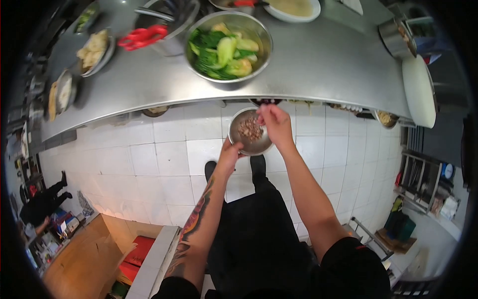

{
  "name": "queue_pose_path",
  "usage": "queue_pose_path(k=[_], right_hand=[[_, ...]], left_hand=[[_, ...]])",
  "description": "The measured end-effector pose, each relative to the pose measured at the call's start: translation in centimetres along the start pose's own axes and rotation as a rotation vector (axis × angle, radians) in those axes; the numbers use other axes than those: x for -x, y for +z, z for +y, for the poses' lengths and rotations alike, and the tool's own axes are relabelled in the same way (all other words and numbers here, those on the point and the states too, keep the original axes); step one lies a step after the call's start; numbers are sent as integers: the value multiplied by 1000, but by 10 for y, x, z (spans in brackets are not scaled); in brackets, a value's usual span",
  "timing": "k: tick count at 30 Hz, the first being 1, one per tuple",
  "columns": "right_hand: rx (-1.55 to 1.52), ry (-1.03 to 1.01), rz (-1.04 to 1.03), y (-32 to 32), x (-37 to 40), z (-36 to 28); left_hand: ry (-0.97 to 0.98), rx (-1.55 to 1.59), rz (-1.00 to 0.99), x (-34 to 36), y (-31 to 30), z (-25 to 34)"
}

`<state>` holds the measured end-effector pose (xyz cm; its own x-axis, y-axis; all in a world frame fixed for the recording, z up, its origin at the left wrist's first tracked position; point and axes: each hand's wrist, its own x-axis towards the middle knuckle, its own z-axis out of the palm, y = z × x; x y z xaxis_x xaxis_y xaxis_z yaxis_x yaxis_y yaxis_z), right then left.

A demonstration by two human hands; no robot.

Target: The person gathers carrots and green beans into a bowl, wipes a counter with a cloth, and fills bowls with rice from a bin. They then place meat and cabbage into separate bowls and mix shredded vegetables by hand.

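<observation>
A small metal bowl (261, 145) is held over the floor, just in front of the steel counter's edge. Small brownish chopped pieces (250, 129) lie inside it. My left hand (231, 153) grips the bowl at its lower left rim. At the bowl's upper right rim is my right hand (275, 122), its fingers pinched together; what they hold, if anything, I cannot make out. Beyond them on the counter stands a large metal bowl (268, 52) of cut leafy greens (224, 52).
Red-handled scissors (143, 38) rest by a metal pot on the steel counter (328, 55). A bowl of pale pieces (93, 50) sits at left, a large white dish (418, 92) at right. Below the edge, more containers show. Someone in black (42, 204) is far left.
</observation>
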<state>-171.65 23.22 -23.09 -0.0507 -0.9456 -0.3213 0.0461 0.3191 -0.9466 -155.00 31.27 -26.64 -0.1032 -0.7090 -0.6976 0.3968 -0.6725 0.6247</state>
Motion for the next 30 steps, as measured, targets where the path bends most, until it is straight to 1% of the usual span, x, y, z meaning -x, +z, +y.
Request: queue_pose_path(k=[1, 3, 4, 5, 6, 7, 8, 9, 10, 12, 13, 14, 15, 16, 17, 18, 19, 20, 22, 24, 25, 26, 28, 30], right_hand=[[-10, -143, -10, 8, 16, -8], [447, -417, 95, 5, 50, -53], [523, -416, 103, 7, 66, -69], [594, -424, 107, 12, 80, -84], [661, -320, 5, 20, 92, -91], [734, -221, -99, 27, 104, -93], [627, -390, -247, 33, 105, -64], [497, -356, -314, 56, 118, -90], [391, 141, -421, 70, 125, -119], [286, 66, -432, 105, 118, -131], [291, 44, -446, 126, 115, -142], [280, -50, -450, 153, 106, -155], [269, -140, -449, 180, 98, -165], [276, -157, -449, 210, 90, -174], [191, -130, -445, 241, 81, -183], [105, -106, -440, 272, 72, -192], [75, -136, -428, 302, 63, -197], [87, -147, -426, 330, 53, -198], [53, -22, -379, 383, 39, -197], [90, -20, -335, 432, 25, -182], [40, 5, -297, 450, 21, -172], [-14, 30, -256, 465, 19, -167], [-15, 48, -214, 492, 19, -170], [-29, 58, -164, 514, 15, -175]], left_hand=[[-7, 14, 19, 17, -1, 0], [-2, 61, 77, 52, -4, 2], [-39, 72, 101, 79, -1, 17], [-24, 80, 147, 103, -2, 28], [36, 108, 143, 114, -12, 24], [56, 99, 174, 135, -17, 33], [101, 114, 124, 152, -30, 35], [96, 164, 68, 175, -41, 54], [85, 211, 4, 198, -56, 73], [130, 214, -92, 228, -97, 121], [210, 57, -84, 225, -131, 138], [337, 16, -17, 229, -155, 171], [408, 17, 82, 223, -184, 201], [469, 43, 189, 213, -213, 234], [523, 75, 308, 203, -238, 268], [534, 113, 421, 194, -258, 304], [544, 163, 476, 174, -286, 332], [550, 175, 466, 153, -308, 360], [504, 254, 580, 113, -344, 407], [592, 292, 380, 79, -380, 440], [617, 269, 418, 65, -391, 451], [634, 253, 409, 52, -401, 460], [624, 165, 401, 25, -421, 476], [633, 143, 374, 23, -430, 500]])
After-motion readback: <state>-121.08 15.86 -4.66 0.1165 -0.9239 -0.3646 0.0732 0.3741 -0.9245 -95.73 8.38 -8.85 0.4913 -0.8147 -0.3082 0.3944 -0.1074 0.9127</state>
